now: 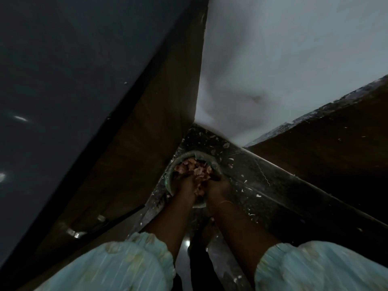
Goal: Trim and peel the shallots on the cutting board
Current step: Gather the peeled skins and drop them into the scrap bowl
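Note:
A pale green bowl [184, 155] sits low in a dark corner, on a gritty floor. It is heaped with reddish-brown shallot skins [194, 168]. My left hand [183, 183] and my right hand [217, 184] reach down side by side into the bowl, fingers curled around a clump of the skins between them. Both forearms come out of light blue gathered sleeves. No cutting board, knife or whole shallot shows in this dim, blurred view.
Brown wooden panels [159, 122] rise on the left and on the right [315, 154], closing in the corner. A pale wall [273, 59] stands behind. Bits of peel [230, 159] are scattered on the dark floor [252, 181]. A metal fitting [73, 233] glints at lower left.

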Available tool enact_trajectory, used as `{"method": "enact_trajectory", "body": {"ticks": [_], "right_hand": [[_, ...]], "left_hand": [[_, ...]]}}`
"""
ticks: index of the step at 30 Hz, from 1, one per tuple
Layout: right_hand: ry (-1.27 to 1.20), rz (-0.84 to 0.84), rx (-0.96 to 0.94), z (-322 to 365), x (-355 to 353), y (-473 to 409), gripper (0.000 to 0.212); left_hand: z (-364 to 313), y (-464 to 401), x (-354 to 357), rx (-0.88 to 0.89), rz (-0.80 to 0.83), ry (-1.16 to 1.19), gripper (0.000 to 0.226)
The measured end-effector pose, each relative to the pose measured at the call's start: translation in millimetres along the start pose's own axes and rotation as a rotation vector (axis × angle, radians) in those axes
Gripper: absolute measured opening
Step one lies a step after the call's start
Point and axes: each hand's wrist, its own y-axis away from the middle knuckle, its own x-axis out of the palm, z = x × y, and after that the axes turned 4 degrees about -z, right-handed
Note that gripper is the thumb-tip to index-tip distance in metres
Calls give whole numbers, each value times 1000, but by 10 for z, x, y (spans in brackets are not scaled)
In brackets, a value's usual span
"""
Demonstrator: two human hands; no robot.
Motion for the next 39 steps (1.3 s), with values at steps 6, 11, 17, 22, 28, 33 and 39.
{"method": "enact_trajectory", "body": {"ticks": [6,11,17,22,28,33,39], "right_hand": [[86,38,5,-28,1,32,35],[-15,112,55,10,70,17,44],[-194,238,247,304,-53,225,36],[-607,284,253,922,-253,455,30],[-890,333,125,1912,-396,812,40],[-944,560,-17,2715,-157,1557,38],[-336,818,-438,2892,738,2667,25]], "left_hand": [[1,97,25,24,-6,0,46],[-77,240,-63,81,25,76,40],[-196,446,46,-9,25,153,80],[-642,1108,312,83,336,396,49],[-1292,1830,552,256,557,534,47],[-2115,2584,327,501,658,576,43],[-2936,3019,-873,968,334,405,24]]}}
